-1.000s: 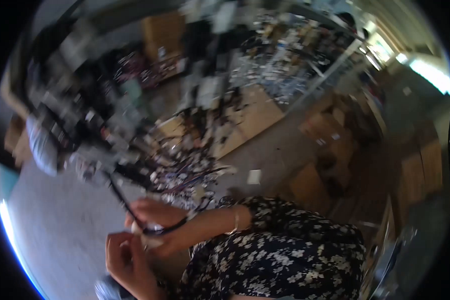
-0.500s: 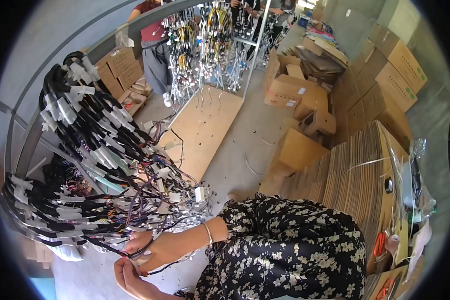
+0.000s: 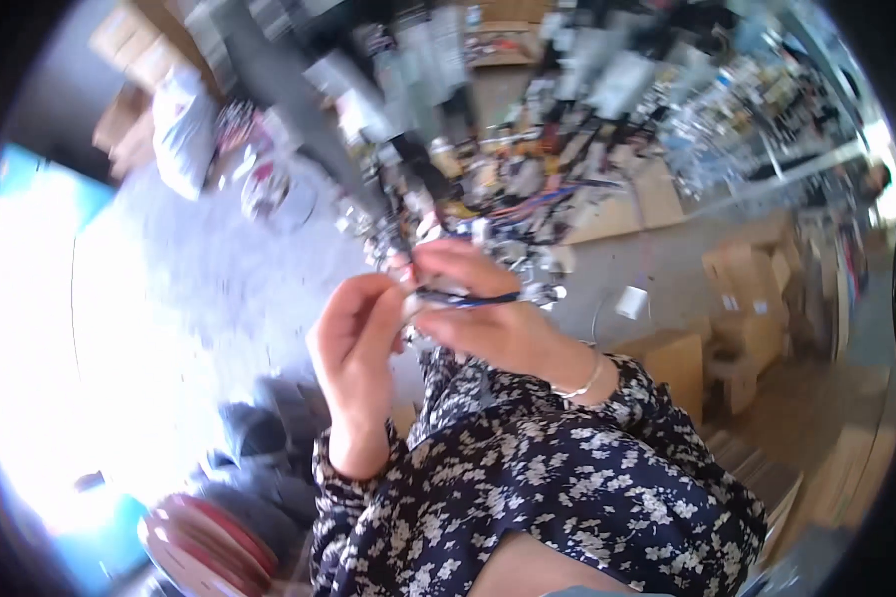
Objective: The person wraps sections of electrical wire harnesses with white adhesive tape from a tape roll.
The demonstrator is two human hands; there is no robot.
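Observation:
My two hands meet in the middle of the view, below a mass of hanging wire harnesses [image 3: 528, 169] with dark sleeves, white wraps and small connectors. My right hand [image 3: 493, 313] has its thumb and fingers closed around a dark cable [image 3: 483, 298], which crosses the palm side. Beside it my left hand [image 3: 353, 338] has curled fingers, the fingertips pinched close to the cable by a small pale piece. Blur hides what that piece is. A bracelet [image 3: 589, 380] circles my right wrist.
Blurred metal frame bars run among the harnesses. A wooden board [image 3: 632, 214] lies on the floor beyond them. Cardboard boxes [image 3: 752, 289] stand at right, a white bag [image 3: 181, 129] at upper left. A round red-edged object [image 3: 204, 547] sits at lower left, near bright light.
The view has swung left, so the harnesses now hang ahead instead of at left. My hands appear raised toward the middle, still close together at a dark cable.

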